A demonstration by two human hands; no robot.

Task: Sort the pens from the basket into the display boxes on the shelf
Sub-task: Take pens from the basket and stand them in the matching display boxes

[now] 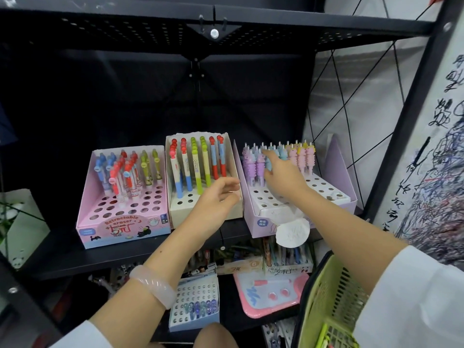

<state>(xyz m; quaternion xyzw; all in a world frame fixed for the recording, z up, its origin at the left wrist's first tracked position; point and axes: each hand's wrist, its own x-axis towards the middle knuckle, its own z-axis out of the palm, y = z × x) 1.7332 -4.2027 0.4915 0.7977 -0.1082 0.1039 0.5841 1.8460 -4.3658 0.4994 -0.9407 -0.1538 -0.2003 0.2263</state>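
Note:
Three display boxes stand on the black shelf: a pink box (120, 222) at left, a cream box (180, 209) in the middle, a lilac box (263, 217) at right. My right hand (283, 177) reaches into the lilac box and holds a pale blue pen (269, 163) among the pastel pens (298, 154) standing there. My left hand (216, 199) hovers with relaxed fingers over the front of the cream box, holding nothing. The green basket (336, 305) hangs at lower right by my right arm.
A perforated black shelf (226, 33) sits overhead. Below the shelf lie a pink drawing board (271, 295), a blue box of pens (194, 305) and more stationery boxes (288, 259). A scribbled white panel (426, 172) stands at right.

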